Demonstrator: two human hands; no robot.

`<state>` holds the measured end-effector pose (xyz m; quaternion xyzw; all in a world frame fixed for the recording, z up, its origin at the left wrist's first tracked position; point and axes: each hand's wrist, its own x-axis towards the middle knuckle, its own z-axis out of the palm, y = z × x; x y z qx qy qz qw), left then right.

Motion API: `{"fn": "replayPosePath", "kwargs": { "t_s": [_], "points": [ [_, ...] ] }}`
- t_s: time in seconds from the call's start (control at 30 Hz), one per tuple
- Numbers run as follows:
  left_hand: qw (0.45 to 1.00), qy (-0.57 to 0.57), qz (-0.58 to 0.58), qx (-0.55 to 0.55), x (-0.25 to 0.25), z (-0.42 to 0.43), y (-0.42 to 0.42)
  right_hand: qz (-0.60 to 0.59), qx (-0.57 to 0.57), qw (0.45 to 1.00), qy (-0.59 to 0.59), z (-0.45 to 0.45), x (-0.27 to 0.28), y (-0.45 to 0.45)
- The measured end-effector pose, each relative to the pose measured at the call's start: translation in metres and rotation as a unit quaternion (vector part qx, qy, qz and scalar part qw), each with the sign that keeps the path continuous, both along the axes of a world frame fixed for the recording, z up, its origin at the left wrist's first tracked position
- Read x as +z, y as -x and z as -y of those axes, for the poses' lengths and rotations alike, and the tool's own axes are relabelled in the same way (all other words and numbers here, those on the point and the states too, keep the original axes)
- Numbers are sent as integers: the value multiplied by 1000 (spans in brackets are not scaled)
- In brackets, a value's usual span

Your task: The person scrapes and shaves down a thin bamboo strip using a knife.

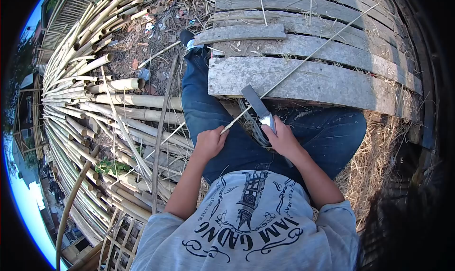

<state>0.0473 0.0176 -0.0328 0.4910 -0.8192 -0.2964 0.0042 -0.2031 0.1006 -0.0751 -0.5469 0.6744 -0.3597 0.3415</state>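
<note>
My left hand (211,143) is closed around the near end of a long thin bamboo strip (303,62). The strip slants up and to the right, across the edge of a grey wooden plank platform (246,76). In my right hand (283,137) is a knife (255,101) with a broad, blunt-ended blade and a pale wrapped-looking handle. Its blade points up and to the left, just over the strip; whether the two touch I cannot tell. Both hands are above my lap, between my spread legs in blue jeans.
Many cut bamboo poles (137,100) lie stacked on the left. A short loose board (239,33) rests on the platform. Shavings and straw (372,162) cover the ground at the right. Litter and dry scraps (142,39) lie on the soil ahead.
</note>
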Motion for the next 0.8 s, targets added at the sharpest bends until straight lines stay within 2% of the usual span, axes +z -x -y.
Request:
{"fn": "replayPosePath", "kwargs": {
  "t_s": [0.03, 0.07, 0.1, 0.17, 0.23, 0.27, 0.37, 0.43, 0.5, 0.57, 0.67, 0.77, 0.8],
  "points": [
    [1000, 0, 3, 3, 0, -1, 0, 0, -4, 1000, 1, 6, 20, 4],
    [1000, 1, 0, -1, 1, 2, 2, 111, -3, 984, -142, 15, 42, 16],
    [1000, -5, -4, 5, 4, 3, 4, 217, 1, 935, -280, 24, 57, 25],
    [1000, -13, -9, 20, 5, 1, 6, 259, -63, 940, -214, 27, 43, 33],
    [1000, 7, 6, 15, 4, 2, 9, 238, -156, 943, -172, 26, 44, 14],
    [1000, 10, 8, 16, 4, 2, 6, 176, -83, 970, -143, 19, 31, 9],
    [1000, 13, 3, 11, 4, 3, 7, 116, -7, 986, -117, 15, 30, 8],
    [999, 4, -13, 29, 7, 2, 11, 250, -5, 929, -273, 28, 49, 26],
    [999, 2, -15, 33, 5, 2, 18, 245, -80, 948, -185, 31, 38, 22],
    [999, -1, -8, 35, 4, -3, 16, 288, -95, 930, -208, 26, 47, 5],
    [998, -39, -3, 42, 3, -3, 14, 233, 3, 936, -264, 25, 58, 8],
    [998, -45, -11, 46, 7, 2, 19, 244, -8, 943, -224, 32, 28, 31],
    [998, -47, -10, 44, 5, 1, 21, 269, -77, 941, -192, 32, 31, 25]
  ]
}}
